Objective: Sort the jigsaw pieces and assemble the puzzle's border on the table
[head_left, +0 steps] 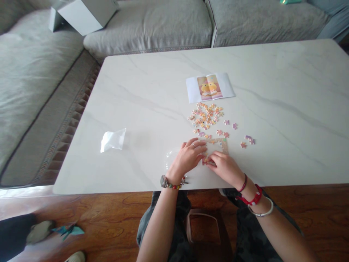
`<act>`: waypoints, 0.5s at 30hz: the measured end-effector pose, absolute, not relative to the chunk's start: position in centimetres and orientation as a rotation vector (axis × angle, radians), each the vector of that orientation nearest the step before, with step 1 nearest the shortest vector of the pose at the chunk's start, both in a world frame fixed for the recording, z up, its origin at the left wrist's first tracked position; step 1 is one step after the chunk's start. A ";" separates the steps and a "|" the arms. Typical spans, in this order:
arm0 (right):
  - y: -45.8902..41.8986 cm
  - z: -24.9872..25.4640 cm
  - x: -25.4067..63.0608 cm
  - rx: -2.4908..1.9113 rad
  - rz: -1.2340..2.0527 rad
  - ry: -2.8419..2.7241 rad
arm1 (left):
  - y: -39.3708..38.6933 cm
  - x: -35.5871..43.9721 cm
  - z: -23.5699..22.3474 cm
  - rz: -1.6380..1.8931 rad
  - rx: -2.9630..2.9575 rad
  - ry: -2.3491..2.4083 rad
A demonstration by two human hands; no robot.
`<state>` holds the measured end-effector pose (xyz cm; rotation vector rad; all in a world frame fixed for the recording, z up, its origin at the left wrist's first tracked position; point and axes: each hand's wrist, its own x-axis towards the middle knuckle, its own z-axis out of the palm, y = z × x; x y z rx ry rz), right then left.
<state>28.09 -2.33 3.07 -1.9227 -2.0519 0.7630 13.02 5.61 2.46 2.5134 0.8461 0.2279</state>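
A partly joined puzzle frame (221, 143) lies on the white marble table (152, 94) near its front edge. My left hand (188, 157) rests on the frame's left side, fingers curled and pressing down on it. My right hand (225, 167) pinches at the frame's lower edge, fingers together on a small piece I can barely see. A heap of loose pastel puzzle pieces (206, 115) sits just beyond the frame. A few stray pieces (247, 140) lie to the right. A reference picture sheet (209, 87) with a yellow figure lies farther back.
An empty clear plastic bag (113, 140) lies on the table to the left. A grey sofa (152, 22) wraps around the far and left sides, with a white box (84, 12) on it. Another person's shoes (40, 231) show at the lower left floor.
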 end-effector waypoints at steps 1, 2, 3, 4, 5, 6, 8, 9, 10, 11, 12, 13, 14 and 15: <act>-2.3 3.1 28.1 -1.924 0.768 -2.066 | 5.6 13.0 2.4 0.228 2.512 0.849; -2.3 3.2 28.1 -1.923 0.770 -2.080 | 5.6 13.0 2.4 0.226 2.512 0.849; -2.3 3.2 28.1 -1.917 0.771 -2.092 | 5.7 13.1 2.4 0.224 2.512 0.847; -2.3 3.2 28.1 -1.908 0.769 -2.103 | 5.7 13.1 2.3 0.223 2.512 0.843; -2.3 3.1 28.0 -1.901 0.760 -2.113 | 5.8 13.1 2.3 0.225 2.511 0.843; -2.3 3.1 28.0 -1.901 0.746 -2.124 | 5.8 13.1 2.3 0.228 2.511 0.845; -2.2 2.9 27.8 -1.912 0.709 -2.160 | 5.9 13.1 2.2 0.235 2.511 0.853; -2.2 2.8 27.7 -1.924 0.689 -2.183 | 6.0 13.1 2.2 0.237 2.509 0.855; -2.1 2.8 27.7 -1.935 0.671 -2.208 | 6.0 13.1 2.2 0.239 2.507 0.856; -2.1 2.8 27.7 -1.939 0.659 -2.234 | 6.0 13.1 2.2 0.239 2.504 0.854; -2.0 2.8 27.7 -1.934 0.652 -2.258 | 6.1 13.1 2.2 0.240 2.501 0.851; -1.9 2.9 27.8 -1.925 0.650 -2.278 | 6.1 13.1 2.1 0.243 2.497 0.850; -1.9 3.0 27.8 -1.915 0.650 -2.289 | 6.1 13.1 2.1 0.248 2.494 0.851; -1.8 3.1 27.9 -1.905 0.649 -2.293 | 6.1 13.0 2.1 0.255 2.491 0.856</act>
